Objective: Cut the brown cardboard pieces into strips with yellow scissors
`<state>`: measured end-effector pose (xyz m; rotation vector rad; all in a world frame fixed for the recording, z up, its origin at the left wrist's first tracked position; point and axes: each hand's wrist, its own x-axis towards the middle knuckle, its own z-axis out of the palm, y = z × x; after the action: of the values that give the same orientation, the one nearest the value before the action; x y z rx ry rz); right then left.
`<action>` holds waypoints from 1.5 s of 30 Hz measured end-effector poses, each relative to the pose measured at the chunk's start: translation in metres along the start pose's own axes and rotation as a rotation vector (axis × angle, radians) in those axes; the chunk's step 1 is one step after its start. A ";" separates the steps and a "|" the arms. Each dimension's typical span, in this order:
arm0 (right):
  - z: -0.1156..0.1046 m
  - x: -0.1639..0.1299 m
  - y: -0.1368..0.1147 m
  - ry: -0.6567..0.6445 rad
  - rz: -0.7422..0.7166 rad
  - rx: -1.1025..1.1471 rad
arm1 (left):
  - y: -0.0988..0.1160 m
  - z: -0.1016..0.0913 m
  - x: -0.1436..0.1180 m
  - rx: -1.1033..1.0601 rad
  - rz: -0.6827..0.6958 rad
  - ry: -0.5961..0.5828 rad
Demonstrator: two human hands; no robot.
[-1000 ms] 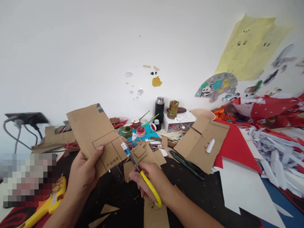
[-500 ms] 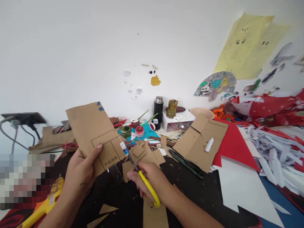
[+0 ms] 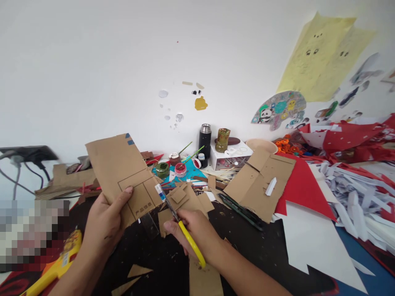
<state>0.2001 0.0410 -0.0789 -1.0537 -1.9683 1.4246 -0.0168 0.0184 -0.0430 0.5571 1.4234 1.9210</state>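
Note:
My left hand (image 3: 108, 222) grips a brown cardboard piece (image 3: 115, 160) by its lower left part, thumb on the printed face. The cardboard is held up and tilted, with blue tape bits at its top corner and printed lines and characters lower down. In my right hand (image 3: 194, 230) is a pair of yellow-handled scissors (image 3: 189, 240), its fingers wrapped round the handles. The blades point up and left, their tips close to the cardboard's right edge; whether they touch it I cannot tell. Below my right hand lies a cardboard strip (image 3: 205, 281).
Cardboard scraps (image 3: 182, 197) and a dark green utility knife (image 3: 239, 209) lie mid-table. Behind stand paint jars (image 3: 162, 169), a black flask (image 3: 205, 142) and a white box (image 3: 230, 158). A yellow glue gun (image 3: 63, 261) lies left; white paper (image 3: 308, 242) and shredded paper (image 3: 348, 201) lie right.
The view has shifted very slightly. Both hands, the cardboard and the scissors stay nearly where they were; the strip under my right hand appears a little further right.

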 end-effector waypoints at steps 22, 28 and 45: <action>0.008 0.002 0.002 0.090 -0.040 -0.124 | 0.003 0.004 -0.006 -0.036 0.001 0.029; 0.007 0.001 -0.001 0.085 -0.040 -0.132 | 0.002 0.002 -0.006 -0.041 -0.004 0.029; 0.002 -0.002 -0.006 -0.059 0.068 0.080 | 0.006 -0.009 -0.011 0.084 -0.003 -0.042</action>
<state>0.1976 0.0372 -0.0741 -1.0628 -1.9155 1.5744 -0.0168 0.0033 -0.0396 0.6305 1.4832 1.8434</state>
